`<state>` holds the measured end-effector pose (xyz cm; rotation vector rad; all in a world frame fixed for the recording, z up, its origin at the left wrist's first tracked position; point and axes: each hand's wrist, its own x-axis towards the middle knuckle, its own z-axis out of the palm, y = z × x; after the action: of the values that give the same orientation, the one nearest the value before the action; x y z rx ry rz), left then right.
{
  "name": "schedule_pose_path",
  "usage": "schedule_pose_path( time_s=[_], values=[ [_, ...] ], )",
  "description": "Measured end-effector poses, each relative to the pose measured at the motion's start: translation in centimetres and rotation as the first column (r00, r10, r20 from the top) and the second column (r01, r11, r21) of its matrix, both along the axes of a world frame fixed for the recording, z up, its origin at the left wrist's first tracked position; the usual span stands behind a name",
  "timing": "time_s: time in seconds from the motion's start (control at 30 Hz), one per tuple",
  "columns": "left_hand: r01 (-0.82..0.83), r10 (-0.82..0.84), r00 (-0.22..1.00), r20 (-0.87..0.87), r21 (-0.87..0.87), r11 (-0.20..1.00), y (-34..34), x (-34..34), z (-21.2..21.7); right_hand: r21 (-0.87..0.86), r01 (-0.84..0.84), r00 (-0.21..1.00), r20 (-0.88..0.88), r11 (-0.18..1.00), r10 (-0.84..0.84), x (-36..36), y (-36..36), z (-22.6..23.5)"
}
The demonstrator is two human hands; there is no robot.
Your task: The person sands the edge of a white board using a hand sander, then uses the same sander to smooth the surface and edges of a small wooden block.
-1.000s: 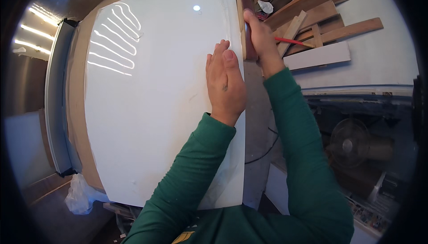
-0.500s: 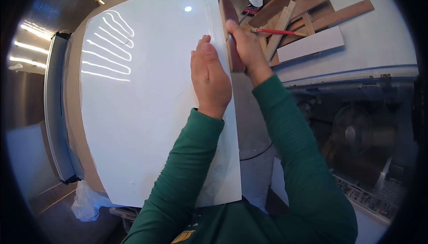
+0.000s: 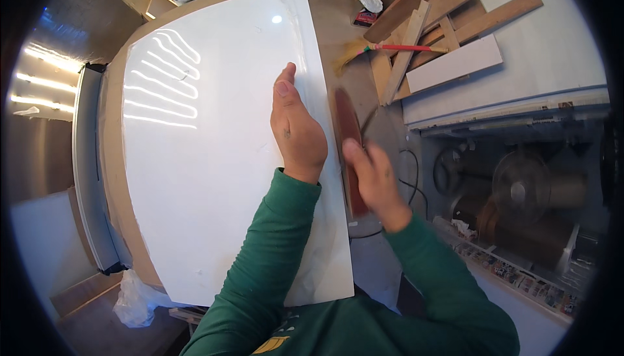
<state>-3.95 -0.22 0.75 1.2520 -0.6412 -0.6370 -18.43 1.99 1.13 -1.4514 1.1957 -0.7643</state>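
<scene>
A large glossy white panel [image 3: 208, 187] lies in front of me, with wavy light reflections at its far left. My left hand [image 3: 298, 131] rests on it near the right edge, fingers stretched out together and thumb on top. Beside that edge, my right hand [image 3: 377, 184] grips a long reddish-brown sanding block [image 3: 348, 125]. The block runs along the panel's right side, and the hand is slightly blurred. Its thumb lies over the block's near half; the other fingers are partly hidden. Whether the block touches the edge I cannot tell.
Brown cardboard [image 3: 112, 161] shows beyond the panel's left side. Wooden boards [image 3: 455, 14] and a red-handled broom [image 3: 416, 48] lie at the far right. A fan [image 3: 519, 190] stands below the white surface [image 3: 552, 63] on the right. A clear plastic bag [image 3: 135, 301] hangs at the near left.
My right hand and the sanding block have moved toward me along the panel's right edge. My left hand stays on the panel, and the view has shifted slightly.
</scene>
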Motion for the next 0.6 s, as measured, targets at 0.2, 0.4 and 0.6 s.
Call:
schedule_pose_path(
  time_s=[0.2,0.4,0.6],
  values=[
    [-0.013,0.012,0.997,0.07,0.017,1.0,-0.1,-0.6,0.5,-0.039,0.018,0.996,-0.082,0.999,-0.022,9.5,-22.6,-2.7],
    [-0.077,0.068,0.964,0.255,0.024,0.997,0.1,-0.1,0.2,0.225,-0.118,0.954,0.294,0.967,0.048,15.8,-35.2,-4.9],
    [-0.118,0.099,0.96,0.262,0.058,0.991,0.7,1.2,0.1,0.169,-0.011,0.989,0.148,0.986,-0.015,19.2,-31.3,-1.5]
  ],
)
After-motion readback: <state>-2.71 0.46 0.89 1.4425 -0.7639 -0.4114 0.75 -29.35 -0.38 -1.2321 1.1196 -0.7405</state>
